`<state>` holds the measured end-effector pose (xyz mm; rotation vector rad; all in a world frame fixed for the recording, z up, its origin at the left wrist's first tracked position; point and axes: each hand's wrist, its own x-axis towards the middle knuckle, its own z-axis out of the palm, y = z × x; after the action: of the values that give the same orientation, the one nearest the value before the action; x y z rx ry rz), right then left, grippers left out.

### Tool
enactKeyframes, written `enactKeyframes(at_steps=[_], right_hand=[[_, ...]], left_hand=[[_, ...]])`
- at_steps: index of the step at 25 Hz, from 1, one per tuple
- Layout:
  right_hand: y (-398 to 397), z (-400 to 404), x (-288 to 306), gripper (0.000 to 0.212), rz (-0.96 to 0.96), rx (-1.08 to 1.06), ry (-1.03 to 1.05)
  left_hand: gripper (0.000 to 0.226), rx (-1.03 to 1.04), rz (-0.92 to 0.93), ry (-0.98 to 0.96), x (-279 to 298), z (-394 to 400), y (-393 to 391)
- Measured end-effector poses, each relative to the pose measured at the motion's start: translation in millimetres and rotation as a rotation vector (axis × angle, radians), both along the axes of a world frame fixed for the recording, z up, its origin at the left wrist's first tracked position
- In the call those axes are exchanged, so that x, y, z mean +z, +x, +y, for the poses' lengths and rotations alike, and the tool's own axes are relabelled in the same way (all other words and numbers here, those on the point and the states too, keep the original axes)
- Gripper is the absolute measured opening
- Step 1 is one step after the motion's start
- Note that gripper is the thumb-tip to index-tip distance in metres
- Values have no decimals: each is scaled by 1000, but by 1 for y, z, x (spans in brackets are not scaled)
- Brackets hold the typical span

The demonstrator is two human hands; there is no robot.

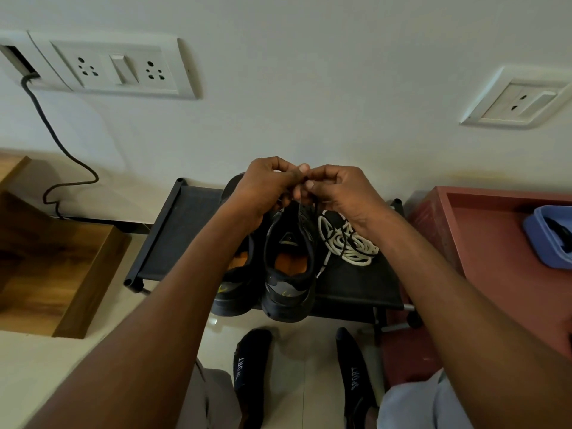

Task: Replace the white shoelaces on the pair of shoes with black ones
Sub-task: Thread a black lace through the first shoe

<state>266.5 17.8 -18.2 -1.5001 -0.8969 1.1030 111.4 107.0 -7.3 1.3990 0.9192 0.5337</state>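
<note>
White wall with socket plates (120,68) stands behind a low black rack (179,230), and that rack carries everything we are working on. Our two shoes (289,267) sit side by side on its fabric shelf, heels toward us, the left one partly hidden under our left forearm. Just beside the right shoe lies a loose heap of white laces (348,243), already out of the eyelets, with a strand of black lace (343,239) trailing across it.

Our left hand (269,184) and right hand (337,187) meet above the shoes' toes, fingertips touching. Each grip is clenched on the black lace, pinching it between thumb and forefinger, and dark strands run down from the pinch toward the tongue of the right shoe. Whether we are evening the ends or starting a knot, we cannot tell; the fingers hide it.

We judge that the white laces are done with and the black threading on the right shoe is well along. To do this step well, we should keep both ends taut and level so they come out equal, pull upward instead of sideways so the shoe stays put near the rack's front edge, and keep the trailing black strand clear of the white heap so it does not snag. The left shoe's lacing is hidden from us.
</note>
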Motion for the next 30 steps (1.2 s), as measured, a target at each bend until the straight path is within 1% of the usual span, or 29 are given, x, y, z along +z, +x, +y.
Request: enactKeyframes(at_steps=[2,3,4,5,7,9,11,14,16,19,24,30], right_hand=[[3,3,-3,14,21,-101,-30],[5,3,-6,16,-6,-159,-60],[9,3,-9,20,-88,-209,-104],[14,2,-13,22,-218,-236,-154],[18,-1,-21,16,-483,-205,-214],[14,0,-27,9,-634,-128,-218],[7,4,-33,8,-721,-82,-230],[3,8,-38,8,-789,-100,-245],[3,8,-40,7,-808,-139,-243],[2,9,-41,4,-813,-176,-263],[5,13,-37,6,-867,-142,-269],[2,12,-37,5,-921,-67,-270]], left_hand=[[32,28,71,37,-2,0,2],[33,49,125,49,-4,0,4],[33,61,204,67,-7,1,4],[32,46,301,94,-10,1,4],[28,-39,471,148,-16,0,4],[25,-110,561,195,-18,-1,4],[27,-154,619,235,-18,1,6],[27,-152,702,251,-19,4,9],[23,-140,717,242,-19,4,10],[21,-156,687,219,-17,2,10],[24,-147,625,151,-14,4,7],[22,-170,621,133,-13,2,3]])
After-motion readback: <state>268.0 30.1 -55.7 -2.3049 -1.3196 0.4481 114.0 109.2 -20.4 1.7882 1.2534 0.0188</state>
